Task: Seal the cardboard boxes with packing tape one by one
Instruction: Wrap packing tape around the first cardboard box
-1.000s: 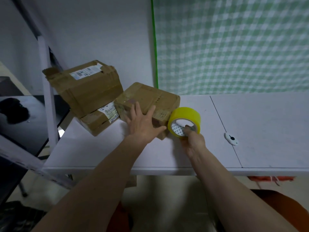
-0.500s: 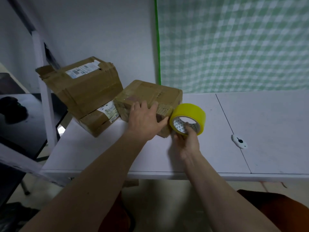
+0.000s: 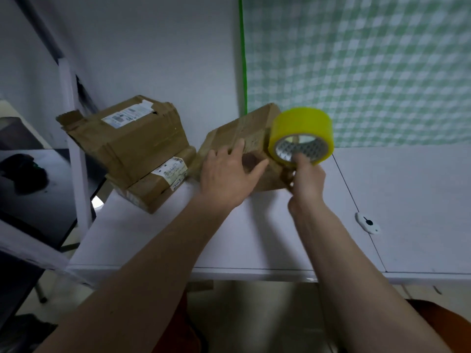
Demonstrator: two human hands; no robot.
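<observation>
One roll of yellow tape (image 3: 302, 135) is held off the table (image 3: 280, 238), its core axis lying roughly level and its open end turned toward the camera. It is gripped by the right hand (image 3: 304, 182), a finger hooked into the core. The roll is seen just right of the near box (image 3: 244, 138), which is tilted, one corner raised. The left hand (image 3: 226, 174) is laid flat on that box, fingers straight and spread. Three boxes are counted: the near one and two stacked at left, a large box (image 3: 127, 138) on a lower box (image 3: 155, 184). One small white object (image 3: 368, 222) lies well apart at right.
</observation>
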